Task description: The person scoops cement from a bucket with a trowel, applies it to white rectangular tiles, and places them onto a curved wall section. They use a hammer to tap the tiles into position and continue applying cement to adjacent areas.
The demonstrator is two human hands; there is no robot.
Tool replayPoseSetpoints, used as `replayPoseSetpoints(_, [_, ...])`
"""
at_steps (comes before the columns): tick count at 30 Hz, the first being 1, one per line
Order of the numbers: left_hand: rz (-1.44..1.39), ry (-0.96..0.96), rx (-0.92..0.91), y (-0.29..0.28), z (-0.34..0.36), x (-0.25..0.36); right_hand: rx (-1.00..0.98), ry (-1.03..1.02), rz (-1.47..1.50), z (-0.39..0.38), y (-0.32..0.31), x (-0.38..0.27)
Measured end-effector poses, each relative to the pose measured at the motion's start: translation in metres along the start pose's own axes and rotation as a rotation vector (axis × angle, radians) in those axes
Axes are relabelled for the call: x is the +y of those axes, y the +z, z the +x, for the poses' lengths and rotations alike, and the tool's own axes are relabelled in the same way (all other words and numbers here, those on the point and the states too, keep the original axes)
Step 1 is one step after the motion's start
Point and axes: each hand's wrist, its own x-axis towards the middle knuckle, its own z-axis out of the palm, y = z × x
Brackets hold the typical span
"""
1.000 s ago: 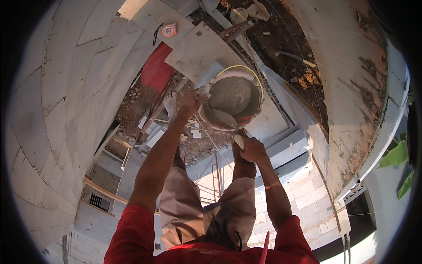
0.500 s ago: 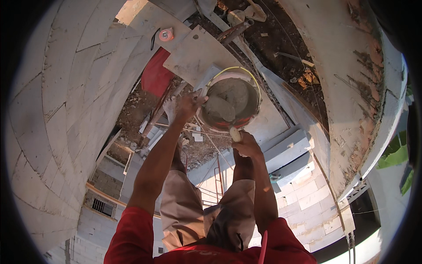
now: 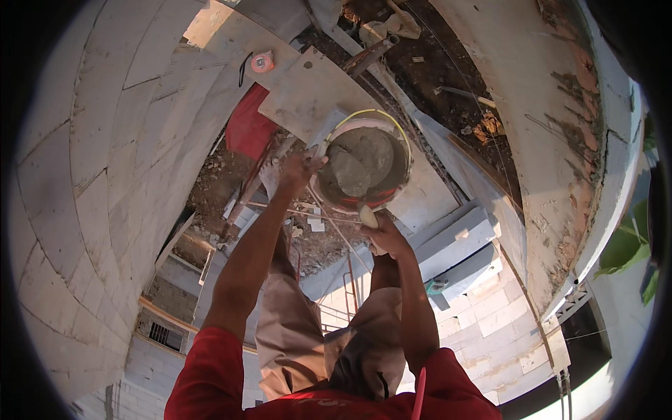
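A bucket (image 3: pixel 404 183) of wet grey mortar (image 3: pixel 374 150) stands in front of me, with a yellow carrying handle (image 3: pixel 381 112) arching over its far rim. My left hand (image 3: pixel 299 172) is closed at the bucket's left rim, by the handle's left end; a pale piece beside the fingers is hard to make out. A trowel (image 3: pixel 350 175) lies with its mortar-coated blade inside the bucket, over the mortar. Its pale handle points toward me, and my right hand (image 3: pixel 387 236) is wrapped round it just outside the near rim.
Beneath the bucket are pale boards (image 3: pixel 318 91). An orange tape measure (image 3: pixel 262 61) lies at the far left, near a red sheet (image 3: pixel 250 126). Block walls (image 3: pixel 105 154) rise on the left, and a rough wall (image 3: pixel 539 126) curves on the right. Rubble and light blocks (image 3: pixel 448 241) lie lower down.
The trowel has shifted slightly left and toward me inside the bucket, its blade drawn across the mortar. My right hand has come a little nearer; my left hand stays at the rim.
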Motion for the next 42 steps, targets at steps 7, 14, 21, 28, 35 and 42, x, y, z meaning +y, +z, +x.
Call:
replayPoseSetpoints(7, [-0.098,0.02,0.071,-0.004,-0.011,-0.003,0.252,0.05,-0.169,-0.05,-0.012,-0.01])
replayPoseSetpoints(14, [-0.037,0.025,0.088,0.012,-0.013,-0.001,0.308,-0.041,-0.389,-0.012,-0.01,0.019])
replayPoseSetpoints(21, [0.107,0.069,0.11,0.005,-0.001,-0.021,0.364,-0.216,-0.584,-0.005,0.008,0.043])
replayPoseSetpoints(28, [0.183,0.009,0.095,-0.004,-0.013,0.022,0.416,-0.284,-0.489,-0.028,0.014,0.047])
replayPoseSetpoints(35, [0.041,0.142,0.187,0.007,-0.014,0.005,0.391,-0.185,-0.32,-0.064,0.007,-0.004])
replayPoseSetpoints(42, [0.187,-0.078,-0.019,-0.008,0.003,-0.005,0.373,-0.086,-0.618,-0.05,-0.013,0.035])
